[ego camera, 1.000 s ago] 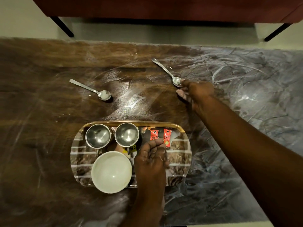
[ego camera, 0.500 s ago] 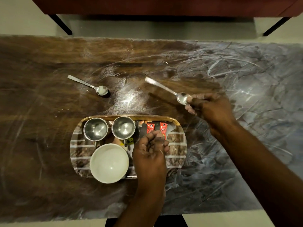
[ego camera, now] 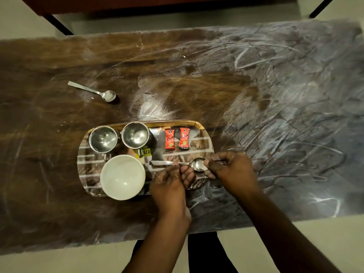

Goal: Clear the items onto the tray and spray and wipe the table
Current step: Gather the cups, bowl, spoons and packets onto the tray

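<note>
The right hand pinches the bowl end of 1 spoon over the near right part of the tray; the left hand has fingers curled narrow, touching its stem. It looks light, rigid, slick steel, so the thin neck seems the surest hold. A 2nd spoon lies far left on the table, best lifted by its flat handle.
</note>
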The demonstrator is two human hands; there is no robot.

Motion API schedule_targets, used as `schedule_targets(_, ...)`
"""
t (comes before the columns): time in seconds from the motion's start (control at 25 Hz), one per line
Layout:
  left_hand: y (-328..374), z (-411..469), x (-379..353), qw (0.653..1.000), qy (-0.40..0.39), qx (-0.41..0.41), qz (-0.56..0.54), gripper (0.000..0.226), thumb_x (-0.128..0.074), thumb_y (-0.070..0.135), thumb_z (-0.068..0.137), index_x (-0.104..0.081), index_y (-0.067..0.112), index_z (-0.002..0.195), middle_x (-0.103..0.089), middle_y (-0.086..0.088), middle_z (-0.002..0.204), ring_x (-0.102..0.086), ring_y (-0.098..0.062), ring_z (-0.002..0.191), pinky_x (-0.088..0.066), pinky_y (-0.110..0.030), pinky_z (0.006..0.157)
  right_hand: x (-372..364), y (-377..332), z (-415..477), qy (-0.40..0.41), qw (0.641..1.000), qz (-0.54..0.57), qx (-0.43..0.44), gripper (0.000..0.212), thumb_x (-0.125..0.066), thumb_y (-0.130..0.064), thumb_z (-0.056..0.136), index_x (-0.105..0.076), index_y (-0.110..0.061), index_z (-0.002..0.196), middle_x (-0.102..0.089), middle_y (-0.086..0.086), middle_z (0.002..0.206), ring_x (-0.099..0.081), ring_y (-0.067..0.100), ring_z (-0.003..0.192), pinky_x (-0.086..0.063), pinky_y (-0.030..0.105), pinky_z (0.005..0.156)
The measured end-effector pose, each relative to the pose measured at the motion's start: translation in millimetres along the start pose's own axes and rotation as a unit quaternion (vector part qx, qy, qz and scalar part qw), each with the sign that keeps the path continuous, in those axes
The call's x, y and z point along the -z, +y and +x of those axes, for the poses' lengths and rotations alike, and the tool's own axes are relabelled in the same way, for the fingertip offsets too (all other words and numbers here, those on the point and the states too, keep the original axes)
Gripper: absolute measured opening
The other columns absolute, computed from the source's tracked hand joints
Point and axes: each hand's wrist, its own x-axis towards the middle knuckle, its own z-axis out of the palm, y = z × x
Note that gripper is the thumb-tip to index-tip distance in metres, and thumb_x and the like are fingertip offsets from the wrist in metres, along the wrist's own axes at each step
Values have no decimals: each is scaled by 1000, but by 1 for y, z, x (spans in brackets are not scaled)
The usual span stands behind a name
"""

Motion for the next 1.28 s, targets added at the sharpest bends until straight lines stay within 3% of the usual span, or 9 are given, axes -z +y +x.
schedule_targets(0.2,4,13,-3,1000,9,8,-17,10,-61,-2,105,-69,-10,105,-77,-11,62,-77,-15,51,-63,-21,52,-5,-9,10,18,989,-119,81,9,-84,-22,90,-84,-15,96,-79,-2,73,-76,12,59,-67,39,63)
schedule_targets(0.36,5,16,-7,1000,7,16,-25,12,-58,-4,107,-66,-6,98,-76,-8,56,-76,-15,49,-63,-22,52,-6,-14,15,28,979,-167,117,12,-83,-23,91,-85,-16,100,-82,-1,87,-75,8,68,-63,28,66)
schedule_targets(0.56,5,23,-8,999,20,22,-33,9,-58,-4,106,-66,-7,104,-77,-11,59,-77,-18,51,-66,-26,55,-13,-14,14,47,977,-163,131,10,-83,-18,90,-83,-18,100,-77,-10,77,-69,-2,55,-52,12,52)
schedule_targets(0.72,6,24,-10,999,31,30,-33,11,-56,-6,106,-67,-6,105,-76,-14,64,-77,-19,51,-66,-27,54,-15,-18,12,52,975,-164,141,12,-84,-17,88,-82,-20,100,-72,-18,74,-69,-9,68,-50,6,56)
schedule_targets(0.88,13,12,-8,998,28,62,-15,13,-65,5,105,-70,-6,107,-75,-15,73,-71,-19,55,-63,-26,53,-14,-33,7,53,979,-137,142,14,-86,-23,88,-75,-31,90,-75,-15,77,-72,-3,63,-59,16,57)
schedule_targets(1.0,31,-8,-3,997,-4,67,33,10,-67,6,102,-74,4,96,-67,-7,71,-56,-14,55,-46,-27,52,-20,-55,8,71,979,-110,159,8,-83,-26,90,-76,-29,90,-75,-17,75,-72,-3,63,-52,11,51)
schedule_targets(1.16,95,-17,7,997,-65,-2,30,22,-62,1,101,-74,12,86,-68,-3,67,-55,-10,52,-46,-25,47,-51,-99,18,70,977,-85,181,3,-80,-30,93,-77,-29,92,-75,-17,79,-71,-7,69,-48,6,56)
schedule_targets(1.2,118,-13,10,996,-81,-22,15,22,-60,1,102,-72,13,87,-67,-3,67,-55,-10,50,-45,-23,43,-63,-111,24,60,978,-73,184,5,-80,-31,92,-78,-27,91,-76,-15,80,-72,-5,71,-51,8,60)
schedule_targets(1.28,165,5,15,994,-98,-54,-12,21,-58,5,103,-70,15,89,-66,0,65,-55,-7,50,-45,-19,42,-91,-136,38,32,982,-52,178,10,-81,-30,91,-79,-21,93,-79,-7,86,-76,4,76,-64,27,74)
